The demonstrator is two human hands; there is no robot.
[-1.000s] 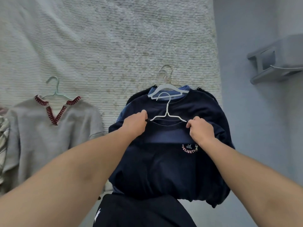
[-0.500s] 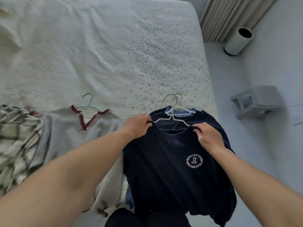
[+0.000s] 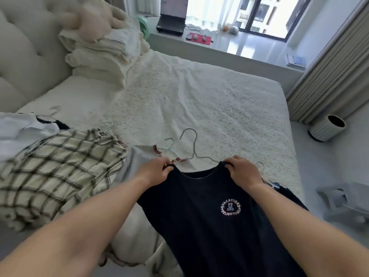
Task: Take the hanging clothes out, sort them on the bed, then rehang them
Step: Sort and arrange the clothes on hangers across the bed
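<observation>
While a cream plaid shirt at nine o'clock is already sorted on the white ribbed bed, the navy printed T-shirt on its wire hanger is gripped at six o'clock by curled left hand and right hand, rehanging undone.

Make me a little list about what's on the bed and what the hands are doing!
left hand: grips dark navy T-shirt at the collar
right hand: grips the collar's other side
pale wire hanger: inside that T-shirt
cream-and-black checked shirt: lying on white ribbed bedspread
grey top with red-trimmed neck: beside checked shirt
</observation>
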